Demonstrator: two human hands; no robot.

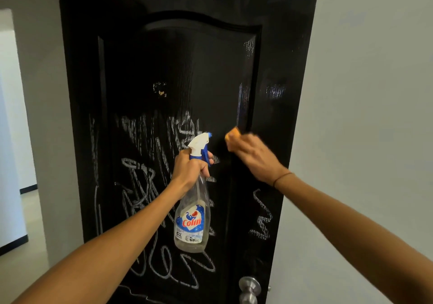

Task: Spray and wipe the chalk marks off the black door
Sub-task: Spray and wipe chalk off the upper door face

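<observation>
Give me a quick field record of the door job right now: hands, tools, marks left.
left hand: grips spray bottle by the neck, nozzle toward the door
right hand: holds orange sponge against the door, blurred
chalk marks: many across the lower panel, some on the right stile
upper panel: dark, few specks
door knob: bottom right

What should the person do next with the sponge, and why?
Probably slide the sponge in the right hand leftward onto the chalk marks. The door above looks clean, the scribbles beside it remain, and the left hand holds the spray bottle ready.
</observation>
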